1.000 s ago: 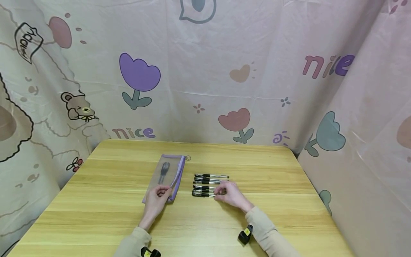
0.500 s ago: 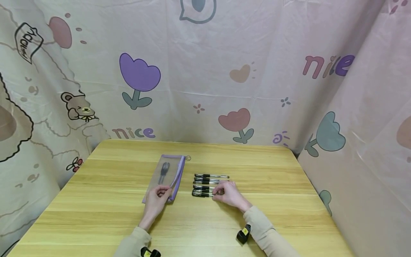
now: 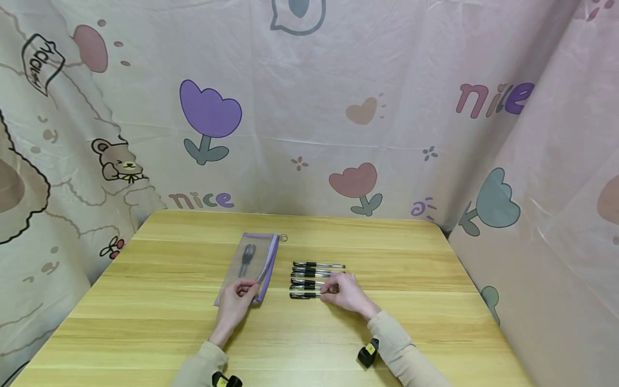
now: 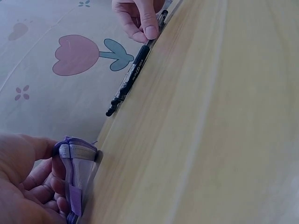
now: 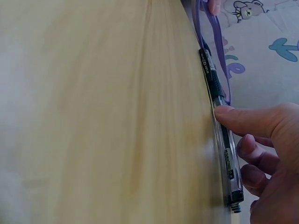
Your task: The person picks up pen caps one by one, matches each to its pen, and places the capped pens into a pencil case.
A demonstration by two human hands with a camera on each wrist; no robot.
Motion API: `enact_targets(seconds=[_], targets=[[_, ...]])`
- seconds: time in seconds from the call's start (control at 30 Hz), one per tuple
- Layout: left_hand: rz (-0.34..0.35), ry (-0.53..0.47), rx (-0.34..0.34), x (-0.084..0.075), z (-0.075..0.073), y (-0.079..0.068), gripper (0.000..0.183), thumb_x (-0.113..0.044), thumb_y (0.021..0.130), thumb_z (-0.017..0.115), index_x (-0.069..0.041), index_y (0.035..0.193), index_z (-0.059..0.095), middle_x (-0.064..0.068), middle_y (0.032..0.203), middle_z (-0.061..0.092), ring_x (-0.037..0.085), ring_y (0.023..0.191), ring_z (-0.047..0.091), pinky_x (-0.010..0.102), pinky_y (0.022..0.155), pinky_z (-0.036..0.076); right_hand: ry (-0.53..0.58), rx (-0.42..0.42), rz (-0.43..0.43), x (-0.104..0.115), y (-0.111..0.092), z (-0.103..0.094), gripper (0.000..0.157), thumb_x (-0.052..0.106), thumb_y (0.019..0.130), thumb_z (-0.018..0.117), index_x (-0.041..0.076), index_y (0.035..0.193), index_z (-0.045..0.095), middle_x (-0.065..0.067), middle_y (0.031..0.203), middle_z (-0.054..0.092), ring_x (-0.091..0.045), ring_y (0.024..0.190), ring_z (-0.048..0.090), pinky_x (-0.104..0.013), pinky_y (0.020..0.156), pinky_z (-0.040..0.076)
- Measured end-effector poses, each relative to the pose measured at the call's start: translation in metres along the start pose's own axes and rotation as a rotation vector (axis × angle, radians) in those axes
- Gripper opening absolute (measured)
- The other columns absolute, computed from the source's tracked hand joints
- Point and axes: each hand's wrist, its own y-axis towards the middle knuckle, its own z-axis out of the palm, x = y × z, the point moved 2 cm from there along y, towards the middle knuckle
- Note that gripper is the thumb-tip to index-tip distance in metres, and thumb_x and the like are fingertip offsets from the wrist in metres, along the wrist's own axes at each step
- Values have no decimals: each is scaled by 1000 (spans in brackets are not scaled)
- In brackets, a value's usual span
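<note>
A see-through pencil pouch (image 3: 235, 258) with purple edging lies left of the table's middle, and a dark grey shape shows on or through its front. My left hand (image 3: 237, 301) pinches the pouch's near right corner by the zip; in the left wrist view the zip end (image 4: 77, 151) is between thumb and fingers. Several black-gripped clear pens (image 3: 319, 265) lie in a row right of the pouch, caps to the left. My right hand (image 3: 349, 293) holds the barrel of the nearest pen (image 5: 215, 86) between thumb and fingers, hiding its right end in the head view.
The wooden table (image 3: 420, 269) reaches back to a patterned curtain (image 3: 300, 118) that hangs behind it and along both sides. A small metal ring (image 3: 283, 237) sits at the pouch's far corner. Black cameras (image 3: 368, 353) are strapped to both wrists.
The nearest pen has slid slightly toward me, opening a small gap from the row. My right hand has shifted a little left since the first frame. The left hand and pouch keep their place.
</note>
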Motion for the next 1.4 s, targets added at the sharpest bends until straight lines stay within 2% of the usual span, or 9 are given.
enact_targets(seconds=[0.27, 0.57, 0.97, 1.2, 1.4], targets=[[-12, -20, 4, -1, 0, -1, 15, -5, 91, 69, 6, 100, 71, 11, 85, 71, -2, 67, 54, 15, 63, 47, -16, -8, -27, -4, -4, -3, 7, 19, 81, 81, 19, 86, 76, 13, 78, 68, 1, 77, 53, -31, 87, 29], [-22, -17, 9, -2, -1, -2, 14, -5, 91, 69, 6, 101, 71, 10, 83, 70, -1, 67, 55, 15, 62, 47, 22, 61, -8, 3, -6, -12, 7, 17, 85, 77, 15, 91, 75, 9, 82, 69, 1, 77, 52, -33, 88, 29], [-16, -22, 14, -2, 0, -2, 15, -5, 91, 69, 6, 101, 70, 14, 88, 72, -1, 68, 56, 15, 63, 48, 7, 79, 3, 15, 4, -23, 7, 22, 92, 72, 15, 92, 72, 9, 78, 58, -3, 73, 45, -30, 83, 27], [-7, -22, 10, -2, -1, -2, 15, -6, 91, 70, 6, 101, 70, 14, 88, 71, -1, 68, 55, 15, 63, 48, -3, 124, 41, 20, 10, -27, 5, 18, 94, 68, 14, 96, 71, 5, 80, 63, -4, 71, 47, -30, 83, 30], [-3, -18, 11, -2, -1, -1, 15, -5, 91, 70, 6, 101, 71, 14, 87, 72, -1, 67, 55, 15, 62, 47, 19, 166, 55, 23, 18, -29, 9, 12, 96, 65, 7, 99, 71, 0, 80, 66, -4, 67, 49, -20, 66, 42]])
